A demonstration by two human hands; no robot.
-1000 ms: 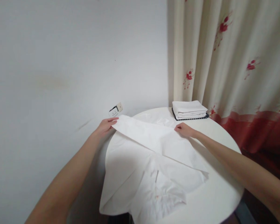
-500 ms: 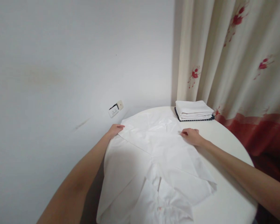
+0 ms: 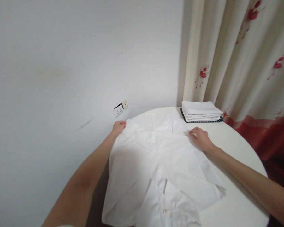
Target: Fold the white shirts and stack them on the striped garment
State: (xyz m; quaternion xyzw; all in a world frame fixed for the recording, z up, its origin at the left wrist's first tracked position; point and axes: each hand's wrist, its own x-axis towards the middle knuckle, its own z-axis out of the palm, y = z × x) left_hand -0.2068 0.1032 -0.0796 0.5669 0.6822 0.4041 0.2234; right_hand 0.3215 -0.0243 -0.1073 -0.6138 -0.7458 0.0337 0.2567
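Observation:
A white shirt [image 3: 156,164] lies spread over a round white table [image 3: 234,148], one part folded across its middle. My left hand [image 3: 118,127] rests at the far left corner of the fold, fingers curled on the cloth at the table's edge. My right hand [image 3: 200,138] lies on the fold's far right end, fingers bent and pressing the fabric down. The shirt's near part hangs over the table's front edge.
A stack of folded white cloths on a dark-edged one [image 3: 200,111] sits at the back of the table. A cream curtain with red flowers [image 3: 241,56] hangs behind it. A wall socket [image 3: 120,108] is on the white wall at the left.
Both hands have brought the lifted fold of the shirt down flat onto the table. The camera view has shifted slightly left and down.

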